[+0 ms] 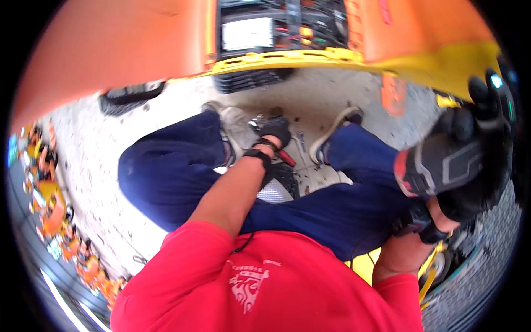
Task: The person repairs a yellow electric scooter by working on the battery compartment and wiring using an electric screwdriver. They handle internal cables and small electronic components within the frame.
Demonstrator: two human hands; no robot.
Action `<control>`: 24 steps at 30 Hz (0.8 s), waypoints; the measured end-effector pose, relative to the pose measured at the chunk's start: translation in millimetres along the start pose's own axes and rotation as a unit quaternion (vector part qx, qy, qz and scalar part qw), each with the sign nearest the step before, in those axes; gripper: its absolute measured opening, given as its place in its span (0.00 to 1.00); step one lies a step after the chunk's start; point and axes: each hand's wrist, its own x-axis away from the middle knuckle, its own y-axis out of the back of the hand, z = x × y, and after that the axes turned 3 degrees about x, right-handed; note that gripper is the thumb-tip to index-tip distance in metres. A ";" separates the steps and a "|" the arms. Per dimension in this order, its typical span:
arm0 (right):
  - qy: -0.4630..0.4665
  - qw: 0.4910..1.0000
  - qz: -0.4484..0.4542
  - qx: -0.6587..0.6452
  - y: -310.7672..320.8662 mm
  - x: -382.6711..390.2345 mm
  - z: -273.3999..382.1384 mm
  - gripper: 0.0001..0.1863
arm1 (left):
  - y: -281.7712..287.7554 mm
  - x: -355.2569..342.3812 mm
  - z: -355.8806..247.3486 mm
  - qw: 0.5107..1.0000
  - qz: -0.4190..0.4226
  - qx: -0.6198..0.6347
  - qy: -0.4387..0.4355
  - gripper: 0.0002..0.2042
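— Gripping what, up close on the right?

— The right hand [470, 160], in a black and grey work glove, is clenched over the yellow edge [442, 66] of the orange machine [121, 44]. Rigid sheet metal, I'd judge; heavy, won't give.

— And farther out?

— The left hand [275, 131], gloved too, reaches down between the shoes to the concrete floor [182, 105]. A red-handled tool [286, 157] lies just under its wrist. Whether the fingers are closed on it, I cannot tell. It looks light and stiff; the red handle is the place to take it.
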 end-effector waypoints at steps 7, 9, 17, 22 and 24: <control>-0.078 0.993 0.078 -0.032 -3.4 -3.5 -6.7 0.30 | 20.1 10.1 -32.7 0.992 -0.106 0.058 -0.028 0.15; -0.054 0.994 0.062 0.075 -11.4 0.0 -2.9 0.28 | 52.7 26.8 -66.5 0.987 -0.132 0.062 -0.065 0.13; 0.175 0.797 0.145 0.560 -25.8 -7.1 -6.1 0.23 | 187.6 152.3 -179.8 0.913 -0.225 0.138 -0.312 0.14; 0.106 0.815 0.223 0.523 -45.1 -18.3 -53.2 0.16 | 243.5 270.6 -111.1 0.741 -0.418 0.286 -0.442 0.09; -0.001 0.822 0.238 0.518 -43.4 -11.3 -52.2 0.15 | 268.5 301.4 -53.2 0.739 -0.375 0.388 -0.404 0.09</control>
